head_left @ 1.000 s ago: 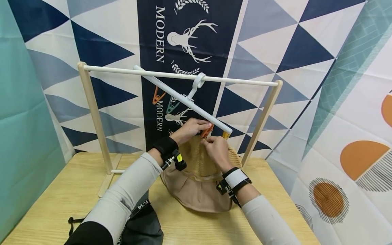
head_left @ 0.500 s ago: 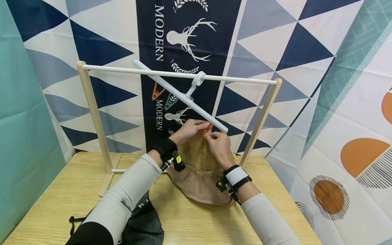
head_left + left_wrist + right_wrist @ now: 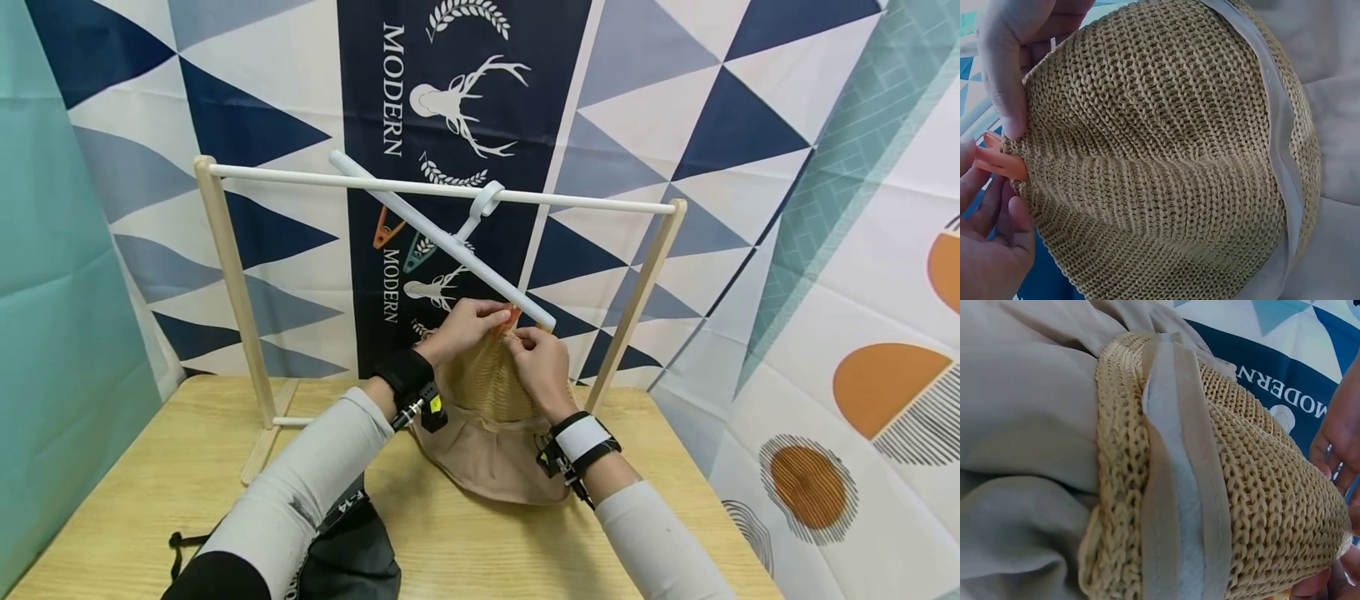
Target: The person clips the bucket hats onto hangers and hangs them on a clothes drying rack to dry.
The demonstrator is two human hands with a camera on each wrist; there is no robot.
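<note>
With the left hand [image 3: 461,327], pinched an orange clip [image 3: 1005,162] below the right half of the rack [image 3: 442,190], against the gathered tip of the hat [image 3: 480,396]. Could not tell the clip's own bite on the knit. With the right hand [image 3: 542,367], pinched the knit at the same tip, nearer the rack's right leg [image 3: 637,300]. Located the hat beneath the rack's crossbar [image 3: 300,177], between the legs and closer to the right one: crown [image 3: 1147,137] uppermost, beige brim [image 3: 487,475] spread below, toward the front of the rack. Noted the hollow crown as a container, with a pale tape [image 3: 1282,131] near its join with the brim; could not determine its contents. Observed a white hanger [image 3: 450,244] hooked on the rack's crossbar, right of its middle, tilted down to the right. Under the rack's left half, observed a second orange clip [image 3: 379,240] and a teal clip [image 3: 409,265] below the hanger. In front of the rack, to the left, found a dark fabric article [image 3: 352,550] on the table [image 3: 465,567], lettered in white and partly covered by the left sleeve [image 3: 300,483]; could not determine its contents either.
</note>
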